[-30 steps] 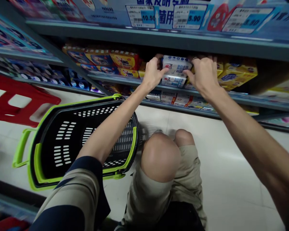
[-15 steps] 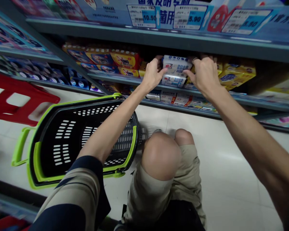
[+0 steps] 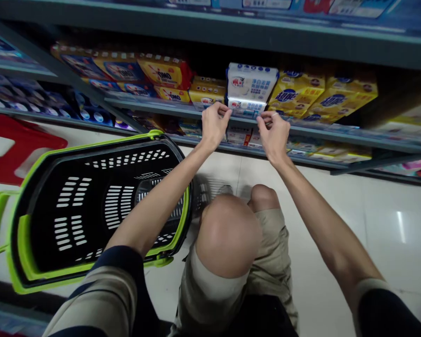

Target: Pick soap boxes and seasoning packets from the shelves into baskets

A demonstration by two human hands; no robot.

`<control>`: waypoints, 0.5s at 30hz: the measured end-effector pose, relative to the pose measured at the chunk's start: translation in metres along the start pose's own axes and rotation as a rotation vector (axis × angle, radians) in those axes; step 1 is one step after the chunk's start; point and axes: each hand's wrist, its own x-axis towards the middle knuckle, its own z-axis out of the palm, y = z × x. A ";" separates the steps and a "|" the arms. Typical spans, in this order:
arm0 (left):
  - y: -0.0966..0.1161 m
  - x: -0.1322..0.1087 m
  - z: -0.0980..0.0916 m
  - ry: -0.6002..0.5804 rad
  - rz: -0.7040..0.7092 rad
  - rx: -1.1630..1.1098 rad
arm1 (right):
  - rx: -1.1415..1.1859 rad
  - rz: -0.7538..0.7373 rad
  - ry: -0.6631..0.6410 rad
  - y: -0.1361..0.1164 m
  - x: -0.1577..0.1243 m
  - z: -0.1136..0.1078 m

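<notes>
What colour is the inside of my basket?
Black; the basket's inside shows in the head view.

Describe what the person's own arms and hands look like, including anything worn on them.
The left hand and right hand are gloveless. The left sleeve has navy and beige bands; the right sleeve shows navy with a beige-grey band at its edge. What looks like a thin ring shows on a right-hand finger.
</notes>
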 end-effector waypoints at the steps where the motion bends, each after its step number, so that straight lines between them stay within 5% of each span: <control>1: -0.006 0.005 0.003 0.006 0.013 0.003 | -0.022 0.001 0.015 0.001 0.005 0.004; 15: -0.025 0.013 0.014 0.057 0.085 -0.041 | -0.052 0.038 -0.027 0.010 0.016 0.012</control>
